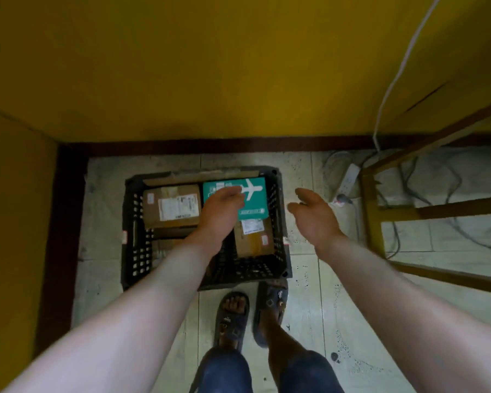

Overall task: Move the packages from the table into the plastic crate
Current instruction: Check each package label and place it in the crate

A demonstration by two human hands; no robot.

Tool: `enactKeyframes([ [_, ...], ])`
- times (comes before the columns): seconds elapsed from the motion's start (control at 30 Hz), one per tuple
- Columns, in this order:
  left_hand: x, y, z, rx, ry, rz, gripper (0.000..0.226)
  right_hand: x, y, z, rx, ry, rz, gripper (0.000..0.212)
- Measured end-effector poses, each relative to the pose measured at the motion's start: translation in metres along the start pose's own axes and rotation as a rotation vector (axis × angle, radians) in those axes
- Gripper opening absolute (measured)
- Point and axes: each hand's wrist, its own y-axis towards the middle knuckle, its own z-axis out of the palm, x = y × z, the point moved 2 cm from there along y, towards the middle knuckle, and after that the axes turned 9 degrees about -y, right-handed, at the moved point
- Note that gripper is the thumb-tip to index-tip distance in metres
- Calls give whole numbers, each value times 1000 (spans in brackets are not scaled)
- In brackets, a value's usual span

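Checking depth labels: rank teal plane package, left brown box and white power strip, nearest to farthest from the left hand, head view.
1. Teal plane package, beneath the left hand.
2. Left brown box, left side of the crate.
3. White power strip, floor at right.

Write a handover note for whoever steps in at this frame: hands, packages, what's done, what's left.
Left hand: open, fingers relaxed, over the teal package; holding nothing, contact unclear.
Right hand: open and empty, to the right of the black crate.
Done: the teal package, a large brown box and a smaller brown box lie in the crate on the floor.
Left: only the table frame shows at right, with the tabletop out of view, so check it for remaining packages.
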Motion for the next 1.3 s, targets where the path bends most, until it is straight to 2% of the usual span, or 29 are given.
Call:
enactKeyframes([
  [0.07,-34,-36,12,50,-5,40,23,20,-40,-25,-39,12,3,48],
  [0.3,-132,-162,48,270,33,218,15,64,-162,-112,-268,39,-78,48],
  [0.6,-167,-281,132,452,175,307,16,45,-280,-218,-476,142,-98,46],
  [0.7,-161,-316,181,546,285,367,14,18,-304,-262,-531,220,-92,45],
  [0.83,-144,-361,259,649,397,431,25,-35,-328,-323,-562,313,-91,42],
  [1.07,-108,-443,420,674,267,318,20,-150,-353,-469,-624,332,-135,44],
  [1.3,-73,-508,556,744,250,336,17,-245,-355,-599,-680,382,-108,45],
])
